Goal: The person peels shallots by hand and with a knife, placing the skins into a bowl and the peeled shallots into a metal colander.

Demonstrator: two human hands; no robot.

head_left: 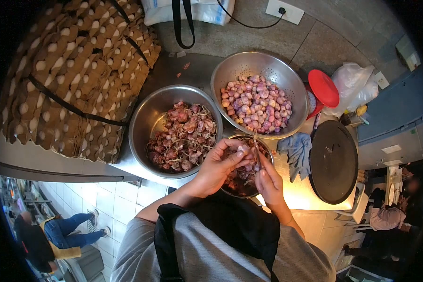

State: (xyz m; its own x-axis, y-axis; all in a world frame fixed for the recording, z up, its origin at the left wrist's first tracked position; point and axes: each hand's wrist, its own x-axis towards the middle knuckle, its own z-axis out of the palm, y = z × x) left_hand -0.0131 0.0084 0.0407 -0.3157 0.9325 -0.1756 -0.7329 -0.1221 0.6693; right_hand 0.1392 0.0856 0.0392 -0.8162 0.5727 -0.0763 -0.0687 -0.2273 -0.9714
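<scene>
My left hand [221, 164] is closed, pinching a small shallot [243, 149] between thumb and fingers. Close beside it, my right hand [270, 182] grips a small knife [256, 149], its thin blade pointing up and away from me; the handle is mostly hidden. Both hands are over a smaller metal bowl [239, 191] with dark red skins and some shallots inside. To the left, a large steel bowl [139, 136] holds unpeeled shallots [185, 134] with dry roots. Peeled pink-purple shallots [258, 103] lie in a steel colander [286, 77] behind the smaller bowl.
Stacked egg trays [75, 80] tied with black straps stand at the left. A blue-grey cloth [296, 152], a round black tray [333, 162] and a red scale [323, 89] are at the right. One person [56, 235] is at lower left, another [387, 218] at right.
</scene>
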